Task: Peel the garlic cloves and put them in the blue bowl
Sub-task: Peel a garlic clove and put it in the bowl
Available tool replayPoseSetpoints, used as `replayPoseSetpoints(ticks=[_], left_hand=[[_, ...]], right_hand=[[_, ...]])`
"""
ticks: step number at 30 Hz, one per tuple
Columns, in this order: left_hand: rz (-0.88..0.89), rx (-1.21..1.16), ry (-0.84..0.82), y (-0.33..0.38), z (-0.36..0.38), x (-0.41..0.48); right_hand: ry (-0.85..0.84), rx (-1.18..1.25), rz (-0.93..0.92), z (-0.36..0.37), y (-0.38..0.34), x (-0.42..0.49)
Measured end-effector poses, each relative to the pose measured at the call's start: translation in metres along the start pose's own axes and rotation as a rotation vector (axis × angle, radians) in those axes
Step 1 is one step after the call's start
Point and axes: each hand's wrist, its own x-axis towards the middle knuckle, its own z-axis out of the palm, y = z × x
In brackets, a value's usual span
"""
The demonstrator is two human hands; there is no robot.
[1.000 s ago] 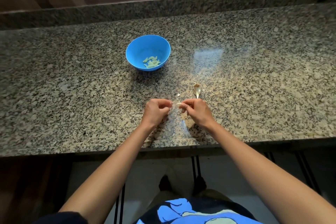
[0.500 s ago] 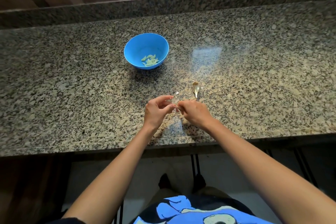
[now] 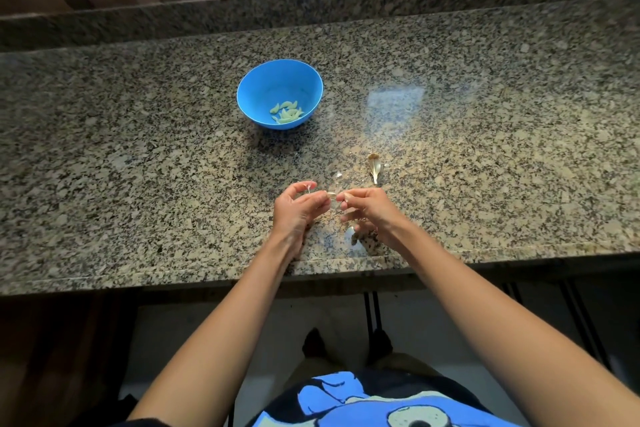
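Note:
A blue bowl [image 3: 260, 87] stands on the granite counter [image 3: 138, 163] and holds several pale peeled cloves [image 3: 286, 112]. In front of it, near the counter's edge, my two hands meet over a small garlic clove [image 3: 331, 195]. My left hand [image 3: 298, 209] pinches the clove's left end between thumb and fingers, with a thin strip of skin stuck to its index finger. From the other side my right hand [image 3: 367, 210] pinches the clove with curled fingers. Most of the clove is hidden by the fingertips.
A dried garlic stem with skin [image 3: 374, 166] lies just beyond my right hand, with small skin flakes [image 3: 338, 175] around it. A raised granite ledge [image 3: 311, 14] runs along the back. The counter's front edge is just below my wrists.
My hands have stayed together on the clove. The left hand's fingers have opened a little and a strip of skin now hangs from its index finger.

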Motion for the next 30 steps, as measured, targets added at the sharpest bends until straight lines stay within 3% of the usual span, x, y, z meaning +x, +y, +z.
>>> replayPoseSetpoints(ticks=[6,14,23,30], left_hand=[[0.170,0.258,0.007,-0.0047,0.0029,-0.0010],[0.132,0.195,0.003,-0.0001,0.0044,-0.0038],[0.070,0.088,-0.046,0.0034,0.0000,-0.0012],[0.199,0.348,-0.063,0.0000,0.0015,-0.0017]], right_hand=[[0.059,0.049,-0.033,0.0065,-0.0017,0.0003],[0.136,-0.150,-0.349,0.0083,0.0060,0.0007],[0.106,0.287,-0.135,0.0056,0.0050,-0.0002],[0.150,0.093,-0.198,0.0022,0.0071,0.0002]])
